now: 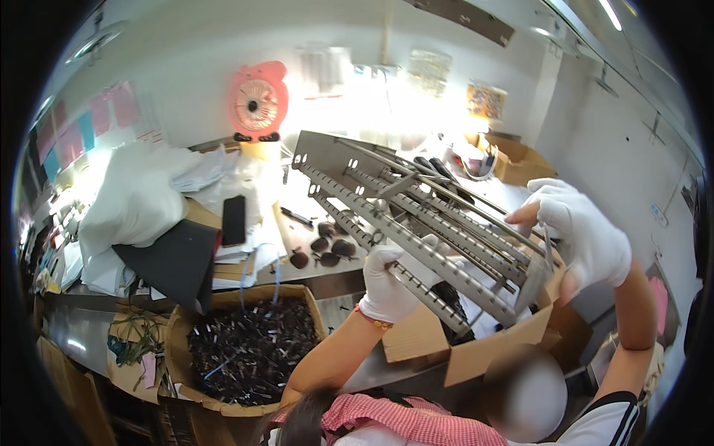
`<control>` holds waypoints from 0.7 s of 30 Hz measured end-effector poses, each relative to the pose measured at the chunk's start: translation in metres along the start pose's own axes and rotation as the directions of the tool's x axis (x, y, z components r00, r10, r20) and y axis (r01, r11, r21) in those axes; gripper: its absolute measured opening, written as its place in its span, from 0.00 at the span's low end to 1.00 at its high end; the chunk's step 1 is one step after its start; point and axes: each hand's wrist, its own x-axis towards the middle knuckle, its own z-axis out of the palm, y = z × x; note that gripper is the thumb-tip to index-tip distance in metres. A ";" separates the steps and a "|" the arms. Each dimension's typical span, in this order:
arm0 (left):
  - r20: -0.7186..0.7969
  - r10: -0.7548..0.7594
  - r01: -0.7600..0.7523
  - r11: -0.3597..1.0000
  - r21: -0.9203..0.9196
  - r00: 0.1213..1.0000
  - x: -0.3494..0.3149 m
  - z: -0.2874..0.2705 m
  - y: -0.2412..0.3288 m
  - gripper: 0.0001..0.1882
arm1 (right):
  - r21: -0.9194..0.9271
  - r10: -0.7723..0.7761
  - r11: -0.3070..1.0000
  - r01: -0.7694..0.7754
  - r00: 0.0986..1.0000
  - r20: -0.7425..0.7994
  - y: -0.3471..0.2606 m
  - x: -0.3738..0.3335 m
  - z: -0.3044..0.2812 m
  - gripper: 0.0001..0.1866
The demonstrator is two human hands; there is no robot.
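Observation:
A long grey metal rack [416, 215] with rows of slotted bars and thin rods is held up tilted over the bench, its far end to the upper left. My left hand [394, 286], in a white glove, is closed round a slotted bar on the rack's lower side. My right hand [584, 234], gloved in white with bare thumb and fingertip showing, is closed at the rack's right end. Part of its grip is hidden behind the end piece. An open cardboard box [513, 346] stands under the rack, with dark pieces partly visible inside.
At the lower left, a carton [178, 349] holds many small dark pieces. Dark round lens-like pieces [327, 244] lie on the bench near a black pen [297, 216] and a phone [233, 221]. A pink fan [256, 102] stands at the back; another carton [524, 160] sits back right.

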 end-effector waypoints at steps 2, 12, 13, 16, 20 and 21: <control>-0.200 0.027 -0.006 0.994 0.108 0.979 -0.001 0.019 0.029 0.27 | -0.053 0.021 0.998 -0.039 0.953 -0.304 -0.009 0.017 0.039 0.53; -0.439 0.161 0.010 0.932 0.362 0.884 -0.011 0.026 0.156 0.33 | -0.099 -0.100 0.994 0.049 0.785 -0.611 0.011 0.188 -0.027 0.35; -0.476 0.206 -0.034 0.938 0.345 0.855 -0.017 0.022 0.159 0.33 | -0.154 -0.130 0.987 0.043 0.777 -0.616 0.008 0.210 -0.039 0.35; -0.205 -0.009 0.014 1.000 0.021 0.979 -0.045 0.013 0.173 0.28 | -0.265 -0.167 0.964 -0.017 0.736 -0.656 0.000 0.281 -0.069 0.36; -0.203 0.099 -0.048 0.969 0.242 0.974 -0.071 0.005 0.183 0.23 | -0.486 -0.208 0.842 -0.234 0.690 -0.694 -0.007 0.366 -0.107 0.29; -0.239 0.131 -0.050 0.946 0.319 0.962 -0.077 0.005 0.184 0.26 | -0.539 -0.275 0.814 -0.216 0.674 -0.685 -0.007 0.387 -0.109 0.30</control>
